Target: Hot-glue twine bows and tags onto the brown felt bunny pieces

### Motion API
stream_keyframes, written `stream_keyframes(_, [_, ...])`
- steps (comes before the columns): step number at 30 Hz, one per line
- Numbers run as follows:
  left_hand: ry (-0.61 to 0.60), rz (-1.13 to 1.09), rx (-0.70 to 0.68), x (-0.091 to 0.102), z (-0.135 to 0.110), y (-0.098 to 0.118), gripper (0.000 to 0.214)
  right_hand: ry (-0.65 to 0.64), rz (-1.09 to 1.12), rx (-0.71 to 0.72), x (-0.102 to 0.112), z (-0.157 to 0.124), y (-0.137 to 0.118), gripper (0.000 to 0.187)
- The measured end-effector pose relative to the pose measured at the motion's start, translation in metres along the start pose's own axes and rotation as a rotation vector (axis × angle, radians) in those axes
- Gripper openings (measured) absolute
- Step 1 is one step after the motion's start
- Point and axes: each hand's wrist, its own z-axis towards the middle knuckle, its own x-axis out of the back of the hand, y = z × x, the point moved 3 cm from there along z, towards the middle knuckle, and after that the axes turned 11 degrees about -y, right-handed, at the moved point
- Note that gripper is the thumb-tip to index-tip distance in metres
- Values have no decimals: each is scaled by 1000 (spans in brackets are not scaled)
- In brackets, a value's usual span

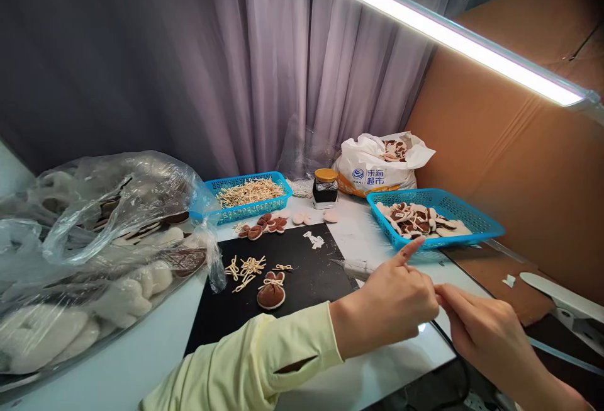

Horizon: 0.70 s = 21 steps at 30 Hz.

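Note:
My left hand (391, 301), in a pale yellow sleeve, hovers over the table's right front edge. Its index finger sticks up and its other fingers are pinched together. My right hand (486, 332) meets it from the right, its fingertips pressed against the left's pinch. Whatever is held between them is too small to make out. Just left of the hands lies a black mat (302, 272). On it are a brown felt piece with a cream bow (271, 294) and several loose cream bows (245, 267). A silvery pen-like tool (352, 266) lies beside the left hand.
Blue basket of cream strips (250, 194) at the back, blue basket of brown-and-cream pieces (486, 230) at right. Between them stand a yellow-lidded jar (325, 185) and a white shopping bag (377, 168). A big clear plastic bag of plush pieces (94, 241) fills the left. Cardboard wall (509, 140) at right.

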Motion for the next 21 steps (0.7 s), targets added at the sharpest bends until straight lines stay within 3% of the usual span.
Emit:
stream_keyframes(4, [-9,-9,30,-2,0,-3,9,-81,36,74,4,6,4,27])
stream_keyframes(9, [-18,-55,39,-4,-1,-9,5,25,12,108,23,12,11,26])
stream_keyframes(13, [-39,-69,27,-4,-1,-11,4,132,58,135,29,-7,-3,15])
stream_keyframes(16, [-22,-71,35,-1,-2,-13,6,310,83,229,18,-32,-23,15])
stream_keyframes(19, [-3,-31,45,8,-3,-11,7,222,158,87,-10,-34,-26,14])
stream_keyframes(21, [3,3,20,16,-4,-7,9,160,210,-55,-26,-23,-19,29])
